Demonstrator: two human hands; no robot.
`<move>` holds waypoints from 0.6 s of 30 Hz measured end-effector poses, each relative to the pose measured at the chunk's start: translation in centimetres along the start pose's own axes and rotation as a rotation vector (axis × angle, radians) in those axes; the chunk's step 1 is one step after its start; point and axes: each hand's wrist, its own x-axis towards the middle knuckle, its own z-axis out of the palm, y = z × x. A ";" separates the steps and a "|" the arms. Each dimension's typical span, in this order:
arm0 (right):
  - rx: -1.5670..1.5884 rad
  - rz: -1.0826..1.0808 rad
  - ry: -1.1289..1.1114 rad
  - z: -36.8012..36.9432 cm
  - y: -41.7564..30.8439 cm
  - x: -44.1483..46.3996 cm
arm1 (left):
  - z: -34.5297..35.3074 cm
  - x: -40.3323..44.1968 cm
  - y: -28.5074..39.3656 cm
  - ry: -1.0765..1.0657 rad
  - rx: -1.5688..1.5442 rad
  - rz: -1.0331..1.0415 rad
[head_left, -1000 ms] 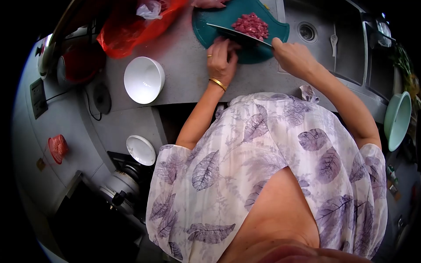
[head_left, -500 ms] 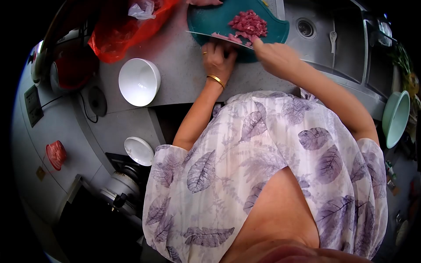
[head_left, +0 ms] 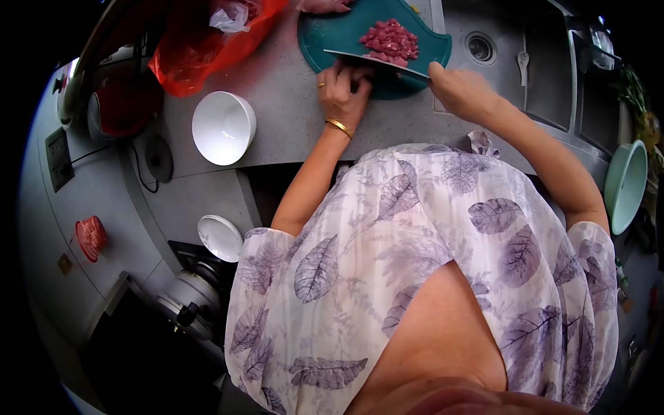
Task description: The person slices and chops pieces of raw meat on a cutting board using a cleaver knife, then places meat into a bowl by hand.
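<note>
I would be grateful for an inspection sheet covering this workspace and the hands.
Surface: grey counter bearing a green cutting board.
Job's things: knife over the board; heap of diced meat beyond its blade; larger meat piece at the far left.
Clutter: red plastic bag and white bowl, left of the board.
Hands: right hand grips the knife's handle; left hand is beside the blade, fingertips partly hidden.
Cables: dark cable near the wall socket.
Surroundings: metal sink at right.

A metal sink point(head_left: 501, 66), a teal cutting board point(head_left: 325, 38) and chopped meat point(head_left: 391, 39) show a kitchen.
</note>
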 end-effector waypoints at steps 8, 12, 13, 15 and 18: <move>0.012 -0.067 0.097 -1.7 -1.7 -0.6 | 0.1 0.4 0.8 0.114 -0.083 -0.106; -0.026 -0.072 0.025 -1.9 -1.8 -1.7 | 0.0 0.1 0.2 0.046 -0.060 -0.025; -0.050 -0.056 -0.010 -1.8 -1.8 -1.7 | 0.0 0.2 0.3 0.042 -0.057 -0.022; -0.056 -0.031 -0.041 -1.8 -1.9 -1.5 | 0.0 0.3 0.4 0.035 -0.049 -0.017; 0.036 -0.037 -0.017 -1.7 -2.0 -1.7 | 0.1 0.0 2.1 0.019 -0.043 -0.046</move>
